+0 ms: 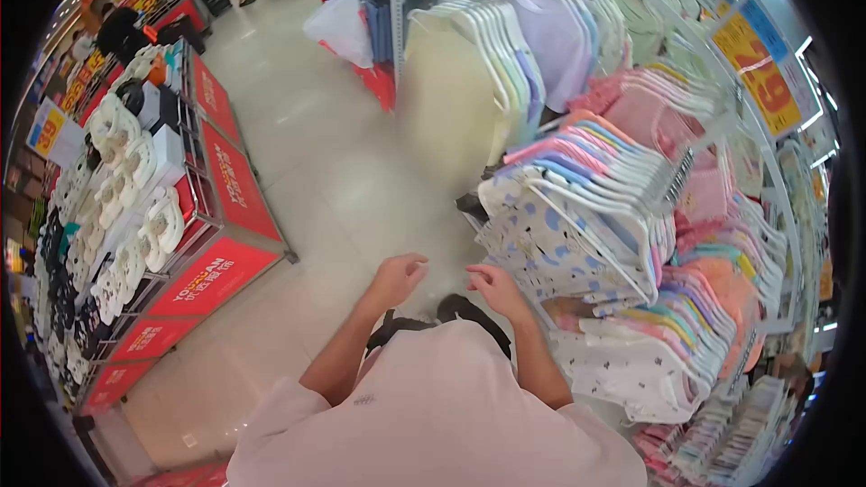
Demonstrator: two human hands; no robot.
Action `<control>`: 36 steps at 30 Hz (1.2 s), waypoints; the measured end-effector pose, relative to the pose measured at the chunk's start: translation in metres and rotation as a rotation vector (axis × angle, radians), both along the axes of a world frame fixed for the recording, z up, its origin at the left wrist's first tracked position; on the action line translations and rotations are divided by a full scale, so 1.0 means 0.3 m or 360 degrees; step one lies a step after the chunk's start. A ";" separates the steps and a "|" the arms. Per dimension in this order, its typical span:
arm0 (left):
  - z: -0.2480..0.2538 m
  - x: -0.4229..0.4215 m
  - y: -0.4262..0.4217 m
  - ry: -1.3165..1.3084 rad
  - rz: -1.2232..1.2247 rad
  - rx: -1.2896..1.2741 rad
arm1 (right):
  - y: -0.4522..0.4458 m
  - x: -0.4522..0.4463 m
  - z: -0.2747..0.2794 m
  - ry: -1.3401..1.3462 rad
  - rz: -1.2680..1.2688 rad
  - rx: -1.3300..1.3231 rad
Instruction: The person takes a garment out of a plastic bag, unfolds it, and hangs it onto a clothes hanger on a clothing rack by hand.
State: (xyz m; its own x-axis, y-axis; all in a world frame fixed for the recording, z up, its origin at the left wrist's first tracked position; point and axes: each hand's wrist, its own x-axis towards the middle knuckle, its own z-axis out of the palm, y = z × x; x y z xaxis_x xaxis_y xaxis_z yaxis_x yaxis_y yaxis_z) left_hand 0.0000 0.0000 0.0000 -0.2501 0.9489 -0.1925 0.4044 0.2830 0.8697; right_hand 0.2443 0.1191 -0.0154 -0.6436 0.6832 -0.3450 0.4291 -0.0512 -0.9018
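Note:
My left hand (399,280) is held out in front of my body over the floor, its fingers loosely bent and apart, with nothing in it. Close by on the right, my right hand (494,287) also hangs in the air, empty, with its fingers loosely curled and parted. Nearest to it is a white top with blue and dark prints (564,239), hanging at the front of a row on white hangers (595,176). Lower down hangs a white top with small dark motifs (631,370). Neither hand visibly touches the clothes.
A red-sided display stand (212,275) piled with light-coloured clogs (117,189) lines the left. Tiled floor (316,126) runs between it and the clothes rack (397,27). A pale yellow top (451,90) hangs ahead. A yellow price sign (762,72) stands upper right. People are far left.

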 end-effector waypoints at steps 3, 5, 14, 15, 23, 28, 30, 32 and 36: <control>0.015 -0.103 -0.021 -0.0142 0.0216 -0.0031 | 0.026 -0.160 0.049 -0.0007 0.0084 -0.0005; -0.017 -0.135 0.047 -0.0192 0.0310 0.0043 | 0.127 -0.221 0.045 0.0028 0.0131 0.0059; -0.014 -0.502 0.288 -0.0006 0.0594 0.0097 | 0.503 -0.707 0.051 0.0076 0.0389 0.0169; -0.003 -0.557 0.326 0.0023 0.0612 0.0116 | 0.549 -0.768 0.051 0.0124 0.0412 0.0214; 0.064 -0.872 0.554 -0.0132 0.1111 0.0405 | 0.839 -1.154 0.208 0.0290 0.0625 0.0108; -0.011 -1.011 0.580 -0.0067 0.1231 0.0321 | 0.916 -1.336 0.187 0.0219 0.0701 0.0134; -0.032 -1.102 0.595 -0.0051 0.1289 0.0305 | 0.921 -1.414 0.132 0.0157 0.0711 0.0090; -0.048 -1.188 0.610 -0.0085 0.1385 0.0317 | 0.915 -1.493 0.093 0.0161 0.0768 0.0028; -0.064 -1.434 0.684 -0.0145 0.1328 0.0342 | 0.939 -1.715 0.080 0.0147 0.0743 -0.0045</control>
State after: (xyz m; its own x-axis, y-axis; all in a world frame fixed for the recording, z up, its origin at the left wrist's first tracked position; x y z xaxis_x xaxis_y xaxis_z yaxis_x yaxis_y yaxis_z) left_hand -0.4303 0.2051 -0.0192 -0.8732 0.4802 -0.0834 0.0636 0.2819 0.9573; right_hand -0.2701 0.4008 0.0085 -0.9084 0.3046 -0.2864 0.3303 0.1029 -0.9383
